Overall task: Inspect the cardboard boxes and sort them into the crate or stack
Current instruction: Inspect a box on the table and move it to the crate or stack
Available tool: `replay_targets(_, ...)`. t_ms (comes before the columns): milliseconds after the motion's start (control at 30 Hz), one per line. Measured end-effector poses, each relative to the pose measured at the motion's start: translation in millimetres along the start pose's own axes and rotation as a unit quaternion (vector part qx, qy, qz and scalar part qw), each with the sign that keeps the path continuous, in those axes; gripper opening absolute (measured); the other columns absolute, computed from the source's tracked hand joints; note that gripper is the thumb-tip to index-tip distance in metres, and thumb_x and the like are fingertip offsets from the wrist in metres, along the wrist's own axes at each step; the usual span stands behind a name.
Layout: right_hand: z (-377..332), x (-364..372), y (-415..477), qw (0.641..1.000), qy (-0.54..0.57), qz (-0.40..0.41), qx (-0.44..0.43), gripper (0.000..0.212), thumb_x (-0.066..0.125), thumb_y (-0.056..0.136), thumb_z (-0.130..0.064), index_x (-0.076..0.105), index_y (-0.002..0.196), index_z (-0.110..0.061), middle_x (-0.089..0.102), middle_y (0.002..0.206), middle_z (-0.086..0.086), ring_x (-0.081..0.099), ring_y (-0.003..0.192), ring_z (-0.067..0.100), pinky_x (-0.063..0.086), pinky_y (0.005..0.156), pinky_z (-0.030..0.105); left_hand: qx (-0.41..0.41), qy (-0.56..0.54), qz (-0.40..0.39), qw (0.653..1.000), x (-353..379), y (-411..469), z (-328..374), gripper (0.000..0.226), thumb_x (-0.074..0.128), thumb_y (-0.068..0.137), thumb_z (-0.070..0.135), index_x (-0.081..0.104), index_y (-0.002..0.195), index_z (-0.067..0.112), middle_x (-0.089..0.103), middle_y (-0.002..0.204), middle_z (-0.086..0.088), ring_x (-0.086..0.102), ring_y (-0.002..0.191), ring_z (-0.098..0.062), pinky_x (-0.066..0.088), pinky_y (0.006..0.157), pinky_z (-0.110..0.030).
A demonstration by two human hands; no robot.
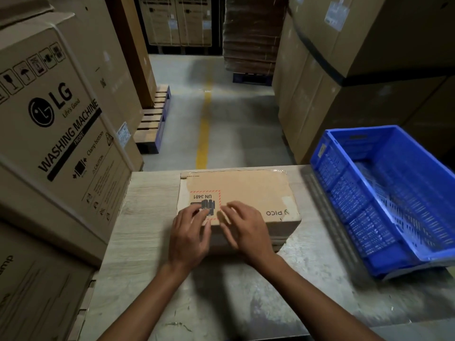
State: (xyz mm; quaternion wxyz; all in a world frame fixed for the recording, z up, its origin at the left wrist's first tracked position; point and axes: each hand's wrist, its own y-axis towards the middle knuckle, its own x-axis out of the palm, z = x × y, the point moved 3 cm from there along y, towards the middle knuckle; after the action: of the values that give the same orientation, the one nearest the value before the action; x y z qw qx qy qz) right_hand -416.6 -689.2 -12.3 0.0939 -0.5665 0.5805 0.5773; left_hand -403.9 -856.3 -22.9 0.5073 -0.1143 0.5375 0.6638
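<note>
The cardboard box (246, 190) is matt brown paperboard, lightly scuffed, with black print and a red-hatched printed mark. A strip of clear tape (234, 171) along its far edge shines glossy. The counter (147, 217) shows pale, matt wood grain on its left part and a worn, scratched grey nearer the camera, possibly rubbed laminate. The crate (357, 198) is blue moulded plastic with slotted walls and a faint sheen. The big cartons (61, 119) are matt corrugated cardboard. The pallet (152, 119) has bare wood slats and blue-painted sides. The floor (234, 119) is smooth grey concrete with 1 yellow painted line (204, 129).
</note>
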Motion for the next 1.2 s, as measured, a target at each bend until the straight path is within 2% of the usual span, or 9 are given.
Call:
replay_targets(133,0.7,11.4,-9.1,0.998,-0.048,-0.039,0.001,0.040,0.055,0.097,-0.045,0.066,0.120,-0.015,0.062,0.123,0.005,0.055,0.120,0.024,0.042,0.098,0.039,0.008,0.038,-0.028,0.999,3.3,-5.4,-3.4,0.029,0.053,0.095,0.019,0.069,0.111,0.002,0.064,0.111,-0.013,0.060,0.107,-0.030,0.049,0.090,-0.040)
replay_targets(333,0.9,3.7,27.8,0.990,-0.102,-0.095,0.015,0.034,0.051,0.091,-0.053,0.063,0.096,-0.021,0.059,0.103,0.002,0.054,0.092,0.024,0.040,0.076,0.039,0.030,0.052,-0.102,0.993,-9.7,27.7,-3.2,0.022,0.050,0.094,0.025,0.066,0.096,0.011,0.060,0.099,-0.006,0.056,0.091,-0.027,0.049,0.074,-0.041)
replay_targets(400,1.2,6.9,41.9,0.986,-0.098,-0.132,0.025,0.038,0.046,0.090,-0.053,0.062,0.106,-0.023,0.058,0.110,0.003,0.055,0.100,0.024,0.041,0.082,0.041,0.009,0.071,-0.142,0.987,-4.5,45.3,-7.6,0.030,0.049,0.094,0.026,0.064,0.114,0.011,0.059,0.122,-0.012,0.055,0.114,-0.031,0.051,0.091,-0.047)
replay_targets(467,4.8,13.7,52.6,0.975,-0.103,-0.192,0.037,0.053,0.037,0.092,-0.055,0.056,0.130,-0.023,0.054,0.135,0.008,0.050,0.126,0.029,0.039,0.099,0.048,-0.036,0.077,-0.200,0.976,3.4,58.4,-12.7,0.045,0.048,0.099,0.027,0.050,0.141,0.013,0.039,0.153,-0.015,0.034,0.143,-0.031,0.034,0.114,-0.047)
replay_targets(533,10.7,21.8,57.4,0.957,-0.107,-0.261,0.065,0.069,0.022,0.095,-0.059,0.035,0.152,-0.024,0.030,0.161,0.010,0.025,0.150,0.031,0.024,0.115,0.058,-0.077,0.083,-0.241,0.964,10.8,64.3,-18.1,0.055,0.039,0.103,0.034,0.028,0.155,0.018,0.015,0.165,-0.009,0.010,0.152,-0.024,0.014,0.122,-0.042)
replay_targets(600,13.9,27.5,54.0,0.946,-0.111,-0.295,0.075,0.073,0.011,0.096,-0.060,0.019,0.160,-0.026,0.010,0.168,0.007,0.006,0.155,0.029,0.009,0.120,0.059,-0.087,0.110,-0.262,0.955,15.2,63.7,-19.6,0.057,0.030,0.105,0.039,0.018,0.158,0.021,0.005,0.166,-0.006,0.000,0.153,-0.021,0.004,0.124,-0.040)
replay_targets(733,14.9,22.8,60.7,0.941,-0.106,-0.313,0.076,0.077,0.008,0.091,-0.063,0.021,0.159,-0.027,0.012,0.168,0.006,0.009,0.154,0.028,0.013,0.119,0.057,-0.098,0.137,-0.299,0.939,14.8,71.7,-17.2,0.056,0.031,0.104,0.040,0.022,0.157,0.023,0.011,0.165,-0.009,0.005,0.153,-0.025,0.006,0.124,-0.042)
replay_targets(933,47.9,-5.4,84.1,0.939,-0.098,-0.319,0.083,0.064,0.044,0.097,-0.059,0.038,0.152,-0.026,0.032,0.160,0.003,0.031,0.144,0.024,0.031,0.111,0.047,-0.084,0.139,-0.304,0.939,26.2,95.3,11.4,0.051,0.034,0.103,0.040,0.033,0.151,0.021,0.028,0.158,-0.015,0.023,0.146,-0.031,0.022,0.119,-0.048)
replay_targets(1200,71.5,-3.6,58.8,0.918,-0.135,-0.337,0.158,0.076,0.014,0.097,-0.070,0.002,0.161,-0.031,-0.009,0.168,0.007,-0.010,0.154,0.025,0.000,0.122,0.059,-0.069,0.099,-0.352,0.928,59.7,93.9,27.6,0.052,0.020,0.106,0.038,0.018,0.157,0.028,0.002,0.167,-0.002,-0.004,0.153,-0.019,0.001,0.122,-0.053)
